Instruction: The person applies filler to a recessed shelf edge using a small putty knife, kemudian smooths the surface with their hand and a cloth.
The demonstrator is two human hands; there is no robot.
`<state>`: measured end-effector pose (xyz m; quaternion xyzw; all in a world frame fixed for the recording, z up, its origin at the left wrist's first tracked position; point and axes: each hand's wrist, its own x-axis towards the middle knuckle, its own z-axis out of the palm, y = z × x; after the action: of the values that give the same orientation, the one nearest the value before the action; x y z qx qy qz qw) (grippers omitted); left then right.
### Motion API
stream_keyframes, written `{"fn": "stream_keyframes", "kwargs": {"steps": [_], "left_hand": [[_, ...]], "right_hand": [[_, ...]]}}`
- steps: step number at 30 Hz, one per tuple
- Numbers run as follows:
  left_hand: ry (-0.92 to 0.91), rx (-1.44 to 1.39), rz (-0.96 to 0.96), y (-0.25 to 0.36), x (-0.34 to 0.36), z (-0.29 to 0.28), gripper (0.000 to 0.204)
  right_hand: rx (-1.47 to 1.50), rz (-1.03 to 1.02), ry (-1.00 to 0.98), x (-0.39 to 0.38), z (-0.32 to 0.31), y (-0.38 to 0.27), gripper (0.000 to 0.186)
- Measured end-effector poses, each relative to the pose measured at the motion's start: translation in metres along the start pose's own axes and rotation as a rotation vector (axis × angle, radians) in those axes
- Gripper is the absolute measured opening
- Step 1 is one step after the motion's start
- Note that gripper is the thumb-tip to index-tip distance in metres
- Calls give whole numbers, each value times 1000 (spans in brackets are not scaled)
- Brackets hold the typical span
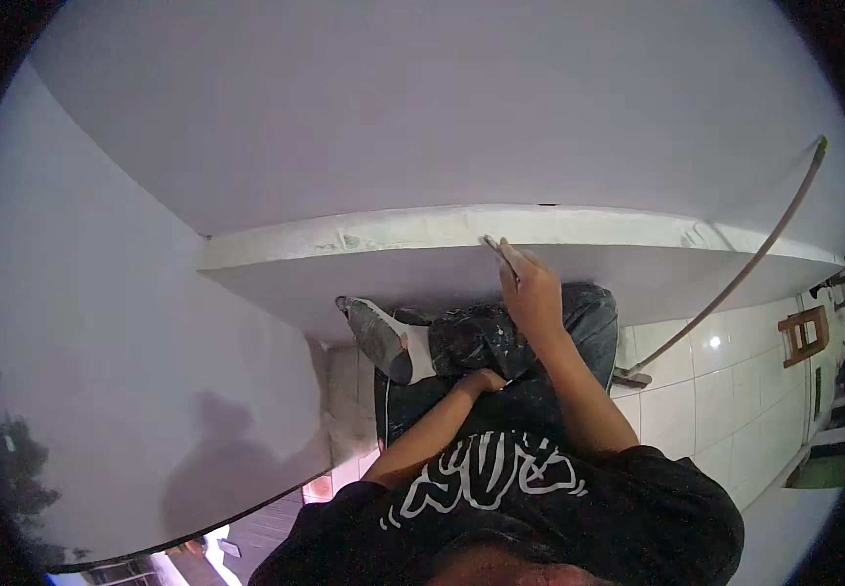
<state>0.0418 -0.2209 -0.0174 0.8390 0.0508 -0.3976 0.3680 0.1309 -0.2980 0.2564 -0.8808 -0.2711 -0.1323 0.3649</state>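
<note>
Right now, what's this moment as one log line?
Right hand: slim tool, tip over white strip | Left hand: by lap, grip unclear | Long pole: slanting up from floor

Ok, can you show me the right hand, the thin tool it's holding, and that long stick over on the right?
Right hand (532, 286): head view, on the back of the hand.
Thin tool (492, 243): head view, on the end poking out.
Long stick (750, 271): head view, about halfway along it.
</note>
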Motion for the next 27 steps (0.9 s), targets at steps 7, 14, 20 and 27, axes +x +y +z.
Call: {"fn": "stream_keyframes", "kwargs": {"steps": [7,14,20,27], "left_hand": [[-5,26,-37,9,-3,-5,46],[-35,8,-38,-3,-6,-6,46],[-63,-36,18,14,16,8,46],[-153,80,104,14,58,14,46]], "right_hand": [[-250,-150,-60,17,25,-16,34],[-344,-127,-136,37,21,-20,41],[-430,-154,-204,51,39,-20,44],[-412,-162,-269,43,31,-29,47]]}}
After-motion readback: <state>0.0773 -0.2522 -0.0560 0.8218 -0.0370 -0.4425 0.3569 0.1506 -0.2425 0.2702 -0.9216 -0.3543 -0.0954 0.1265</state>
